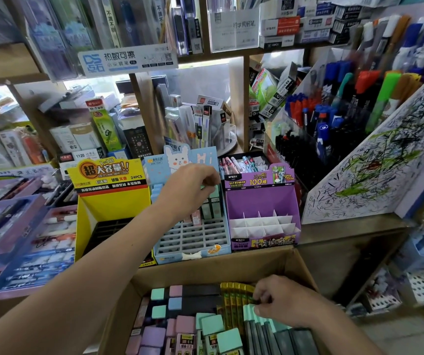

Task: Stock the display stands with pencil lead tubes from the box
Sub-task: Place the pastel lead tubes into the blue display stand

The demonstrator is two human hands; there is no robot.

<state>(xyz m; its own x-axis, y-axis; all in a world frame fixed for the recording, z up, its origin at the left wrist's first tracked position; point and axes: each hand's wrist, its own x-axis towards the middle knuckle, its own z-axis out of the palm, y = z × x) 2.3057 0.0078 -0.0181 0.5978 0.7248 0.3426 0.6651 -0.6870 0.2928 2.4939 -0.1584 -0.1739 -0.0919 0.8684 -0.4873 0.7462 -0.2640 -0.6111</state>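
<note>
Cardboard box (205,275) of pencil lead tubes (213,326) at the near edge, both hands at work stocking.

Down in the box, right hand (282,301) curled round a few mint-capped tubes. Further out, left hand (193,187) pinching what looks like one mint tube (212,190) over the back rows of the blue display stand (193,242), with the yellow display stand (108,201) to that hand's left and the purple display stand (262,201) to its right. Probably light, stiff, smooth plastic and apt to slip, so best pinched across the flat body rather than by the cap. Cannot tell how many tubes in either grip. Fingertips tucked out of sight, labels blurred, near part of the box cut off.
</note>
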